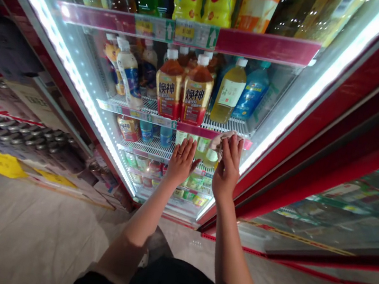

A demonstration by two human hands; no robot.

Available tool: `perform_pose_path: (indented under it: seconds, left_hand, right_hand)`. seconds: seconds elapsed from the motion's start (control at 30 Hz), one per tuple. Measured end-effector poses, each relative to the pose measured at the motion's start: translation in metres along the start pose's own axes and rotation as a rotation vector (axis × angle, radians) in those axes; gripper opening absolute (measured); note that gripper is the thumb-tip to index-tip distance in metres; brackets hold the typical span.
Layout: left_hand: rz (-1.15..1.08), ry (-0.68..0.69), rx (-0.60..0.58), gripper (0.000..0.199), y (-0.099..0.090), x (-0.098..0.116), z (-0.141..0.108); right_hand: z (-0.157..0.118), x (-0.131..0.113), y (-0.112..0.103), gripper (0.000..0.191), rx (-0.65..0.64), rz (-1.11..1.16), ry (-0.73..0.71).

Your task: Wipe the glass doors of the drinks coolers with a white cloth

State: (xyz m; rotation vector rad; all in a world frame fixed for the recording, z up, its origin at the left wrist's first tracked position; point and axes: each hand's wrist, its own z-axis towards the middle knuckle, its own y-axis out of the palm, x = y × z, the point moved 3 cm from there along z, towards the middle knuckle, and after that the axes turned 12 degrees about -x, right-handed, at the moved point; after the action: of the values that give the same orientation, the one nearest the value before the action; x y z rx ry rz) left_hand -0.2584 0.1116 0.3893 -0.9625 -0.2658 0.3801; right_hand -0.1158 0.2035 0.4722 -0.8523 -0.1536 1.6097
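Observation:
My right hand (228, 167) presses a crumpled pale cloth (221, 143) against the front of a drinks fridge, over the right end of a pink shelf edge (198, 131). Beside it to the left, my left hand (182, 160) has its fingers extended and holds nothing; a ring shows on one finger. Just above the hands, two bottles with gold and red labels (197, 93) stand on the wire shelf, with a yellow-green bottle (229, 91) and a blue bottle (253, 92) to their right.
An upper pink shelf strip (262, 46) carries yellow and orange packages. Bright light strips (304, 98) line both sides of the fridge. Packed goods with a yellow tag (2, 163) stand at left. A red-framed glass door (327, 202) is at right, above a tiled floor (34, 232).

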Motion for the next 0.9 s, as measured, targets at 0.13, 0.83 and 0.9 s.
perform_pose_path:
  seconds: [0.13,0.83,0.9]
  left_hand:
    - [-0.018,0.032,-0.029,0.079,0.003,-0.003,-0.001]
    - [-0.062,0.02,0.05,0.088,-0.046,-0.046,-0.026]
    - [-0.066,-0.033,0.083,0.087,-0.048,-0.063,-0.023]
  right_hand:
    - [-0.01,-0.002,0.016,0.07,-0.026,-0.002,-0.012]
    - [-0.01,-0.02,0.034,0.074,0.109,0.0,0.044]
    - [0.001,-0.028,0.037,0.074,0.113,-0.027,0.057]
